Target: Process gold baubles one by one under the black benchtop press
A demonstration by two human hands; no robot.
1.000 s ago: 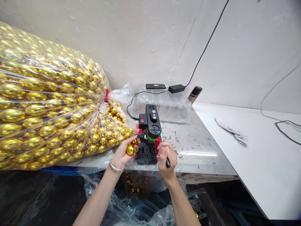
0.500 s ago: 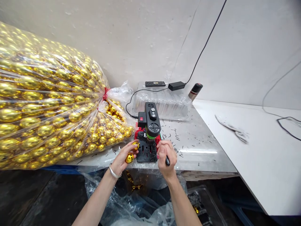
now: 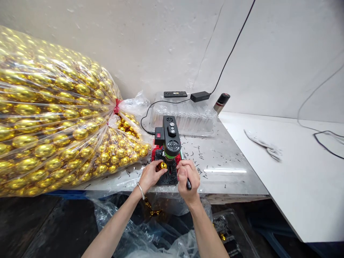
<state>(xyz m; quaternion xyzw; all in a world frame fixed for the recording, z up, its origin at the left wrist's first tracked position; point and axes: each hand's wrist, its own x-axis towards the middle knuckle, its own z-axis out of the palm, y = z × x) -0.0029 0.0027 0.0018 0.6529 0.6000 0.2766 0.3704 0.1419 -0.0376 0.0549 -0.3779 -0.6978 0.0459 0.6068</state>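
Bag (image 3: 53, 125), clear and lying on its side, bulges with gold balls (image 3: 103, 157); a red tie (image 3: 116, 106) cinches it, presumably against spills. It rests on the worktop (image 3: 217, 154). At the back, a clear box (image 3: 185, 120) seems to hold stacked clear pieces and bears an adapter (image 3: 200, 96), perhaps to spare working room. The press (image 3: 171, 138) stands near the front edge, within easy reach. The right hand (image 3: 190, 179) is closed round its handle (image 3: 189, 185), probably for leverage; the left hand (image 3: 151, 176) grips one ball (image 3: 163, 165) by its fingertips beside the press head, likely for fine placing.
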